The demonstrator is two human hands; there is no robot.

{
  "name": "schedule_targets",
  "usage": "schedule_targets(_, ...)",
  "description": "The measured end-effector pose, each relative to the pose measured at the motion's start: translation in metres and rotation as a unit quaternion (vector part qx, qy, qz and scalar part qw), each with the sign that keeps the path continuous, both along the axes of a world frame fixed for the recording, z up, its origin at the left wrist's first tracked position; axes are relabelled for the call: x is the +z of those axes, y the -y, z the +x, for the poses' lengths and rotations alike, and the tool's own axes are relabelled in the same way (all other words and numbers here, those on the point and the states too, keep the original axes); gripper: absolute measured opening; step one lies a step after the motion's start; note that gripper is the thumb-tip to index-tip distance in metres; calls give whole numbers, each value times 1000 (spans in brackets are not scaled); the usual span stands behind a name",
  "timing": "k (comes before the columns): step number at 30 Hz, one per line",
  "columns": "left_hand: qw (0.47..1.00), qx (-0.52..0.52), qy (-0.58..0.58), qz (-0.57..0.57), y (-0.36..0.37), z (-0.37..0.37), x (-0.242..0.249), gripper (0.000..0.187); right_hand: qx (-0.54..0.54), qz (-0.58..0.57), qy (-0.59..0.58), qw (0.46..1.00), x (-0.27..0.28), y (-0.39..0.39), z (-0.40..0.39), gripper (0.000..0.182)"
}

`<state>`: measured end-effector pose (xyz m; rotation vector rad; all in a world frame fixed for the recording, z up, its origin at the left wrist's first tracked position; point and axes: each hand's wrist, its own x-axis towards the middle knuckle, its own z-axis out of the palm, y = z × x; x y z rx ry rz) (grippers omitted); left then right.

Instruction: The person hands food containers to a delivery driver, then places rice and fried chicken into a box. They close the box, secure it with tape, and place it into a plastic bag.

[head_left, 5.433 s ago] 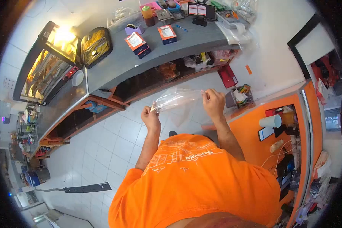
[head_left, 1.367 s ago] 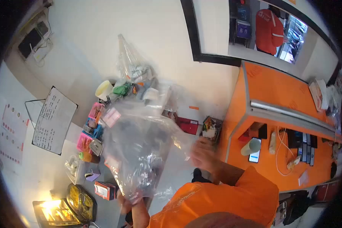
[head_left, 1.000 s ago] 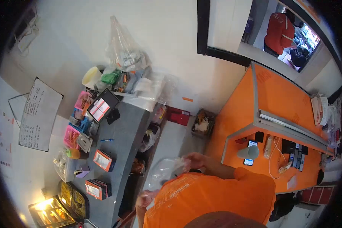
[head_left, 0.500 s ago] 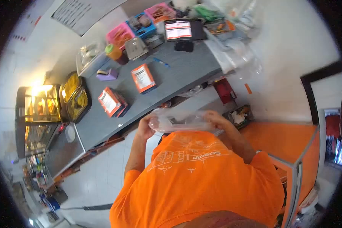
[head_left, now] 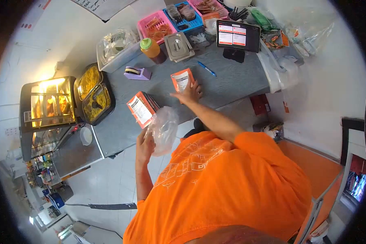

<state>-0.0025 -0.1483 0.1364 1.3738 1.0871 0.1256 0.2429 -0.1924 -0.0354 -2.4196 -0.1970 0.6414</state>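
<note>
My left hand (head_left: pixel 145 145) is closed on the edge of a clear plastic bag (head_left: pixel 166 128), which hangs loosely below the counter's near edge. Over the near end of an orange box (head_left: pixel 179 78) with a printed white label lies my right hand (head_left: pixel 190 92), thumb to the left and fingers at the right side. The hand covers part of the label. A second orange box (head_left: pixel 141 109), also labelled, stands to the left, just beyond the bag.
Along the grey counter (head_left: pixel 236 75) are a purple tape dispenser (head_left: pixel 137 73), a sauce bottle (head_left: pixel 152 51), a lidded metal container (head_left: pixel 178 46), a blue pen (head_left: pixel 207 68) and a tablet (head_left: pixel 238 35). Black food trays (head_left: pixel 94 95) and a lit display case (head_left: pixel 51 103) stand left.
Both hands held the plastic bag stretched between them. Now the right hand has let go and reached forward to the box, while the left keeps the bag. The view has shifted.
</note>
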Motion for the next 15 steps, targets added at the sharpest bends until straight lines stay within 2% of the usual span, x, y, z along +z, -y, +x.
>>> schedule_targets(2, 999, 10, 38, -19, 1, 18, 2, 33, 9, -46, 88, 995, -31, -8, -9, 120)
schedule_targets(3, 998, 14, 50, -21, 1, 24, 0, 32, 13, -15, 129, 991, -21, -2, -8, 117)
schedule_targets(6, 996, -3, 56, -63, -12, 44, -19, 32, 54, 150, 147, 976, -18, 57, 35, 117)
schedule_targets(8, 991, -41, 65, -113, -5, 68, -41, 33, 41, 150, 186, 970, 43, 122, 65, 120)
schedule_targets(10, 976, -101, 86, -170, 6, 112, -63, 36, 46, -14, 257, 965, 59, 184, 98, 115)
schedule_targets(11, 969, -128, 97, -188, 17, 135, -86, 37, 83, -91, 337, 934, 71, 213, 113, 112)
schedule_targets(12, 961, -156, 108, -202, 30, 163, -105, 39, 118, -133, 367, 913, 82, 237, 128, 109)
schedule_targets(14, 924, -119, 62, -359, 64, 229, -87, 39, 158, -110, 415, 889, 103, 274, 154, 101)
schedule_targets(15, 795, -185, 170, -552, 59, 255, -151, 40, 176, -49, 416, 891, 105, 284, 158, 96)
